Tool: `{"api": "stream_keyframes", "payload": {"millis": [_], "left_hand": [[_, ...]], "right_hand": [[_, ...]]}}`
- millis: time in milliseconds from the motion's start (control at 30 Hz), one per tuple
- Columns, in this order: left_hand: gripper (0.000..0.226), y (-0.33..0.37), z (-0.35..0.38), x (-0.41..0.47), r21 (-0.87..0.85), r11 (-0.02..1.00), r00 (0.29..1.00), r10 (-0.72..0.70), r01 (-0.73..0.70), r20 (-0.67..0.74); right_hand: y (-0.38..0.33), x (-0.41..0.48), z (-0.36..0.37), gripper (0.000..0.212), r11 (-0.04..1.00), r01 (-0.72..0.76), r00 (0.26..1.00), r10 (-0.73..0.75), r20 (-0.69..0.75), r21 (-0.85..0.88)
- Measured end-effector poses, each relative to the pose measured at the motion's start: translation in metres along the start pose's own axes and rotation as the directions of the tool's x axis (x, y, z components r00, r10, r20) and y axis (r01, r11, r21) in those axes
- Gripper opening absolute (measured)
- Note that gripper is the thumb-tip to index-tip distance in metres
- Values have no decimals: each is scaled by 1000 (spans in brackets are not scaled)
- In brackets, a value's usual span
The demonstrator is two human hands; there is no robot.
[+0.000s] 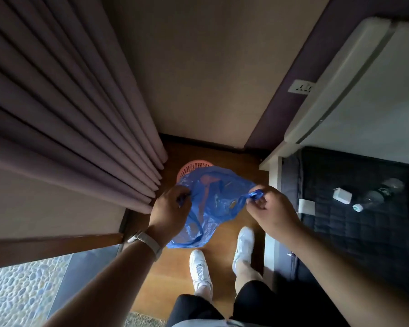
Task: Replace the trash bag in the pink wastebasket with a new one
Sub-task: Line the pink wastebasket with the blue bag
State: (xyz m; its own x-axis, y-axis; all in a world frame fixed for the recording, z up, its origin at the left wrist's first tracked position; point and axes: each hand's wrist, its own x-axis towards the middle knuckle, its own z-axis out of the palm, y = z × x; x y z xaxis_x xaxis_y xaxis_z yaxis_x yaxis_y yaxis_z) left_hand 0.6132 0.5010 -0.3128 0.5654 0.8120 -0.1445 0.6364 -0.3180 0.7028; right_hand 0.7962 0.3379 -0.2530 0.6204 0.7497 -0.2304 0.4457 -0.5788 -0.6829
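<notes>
A translucent blue trash bag [213,204] hangs in the air between my hands, spread out above the wooden floor. My left hand [169,212] grips its left edge; a watch sits on that wrist. My right hand [267,208] pinches a twisted handle of the bag at its right edge. The pink wastebasket [191,167] stands on the floor in the corner behind the bag. Only its perforated rim shows, and the bag hides its inside.
Pleated curtains [69,114] hang close on the left. A white table edge [272,159] and a bed with a dark quilt [352,220] lie on the right, with a white charger [342,195] and a bottle [373,197] on the quilt. My white shoes [200,267] stand on the narrow wooden floor.
</notes>
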Motion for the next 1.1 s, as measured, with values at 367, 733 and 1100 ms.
{"api": "stream_keyframes", "payload": {"millis": [367,733,1100], "left_hand": [[25,-74,129,101,-114,948,953,-302,296,-38],[12,-223,268,197,-209,893,890,-432,399,-148],[10,-320,333,224,-165,914,872,-404,371,-276]], "right_hand": [[113,152,101,20,997,1,988,-13,155,74],[238,287,236,16,987,163,962,-160,219,6],[309,378,322,11,971,225,881,-167,443,-82]]}}
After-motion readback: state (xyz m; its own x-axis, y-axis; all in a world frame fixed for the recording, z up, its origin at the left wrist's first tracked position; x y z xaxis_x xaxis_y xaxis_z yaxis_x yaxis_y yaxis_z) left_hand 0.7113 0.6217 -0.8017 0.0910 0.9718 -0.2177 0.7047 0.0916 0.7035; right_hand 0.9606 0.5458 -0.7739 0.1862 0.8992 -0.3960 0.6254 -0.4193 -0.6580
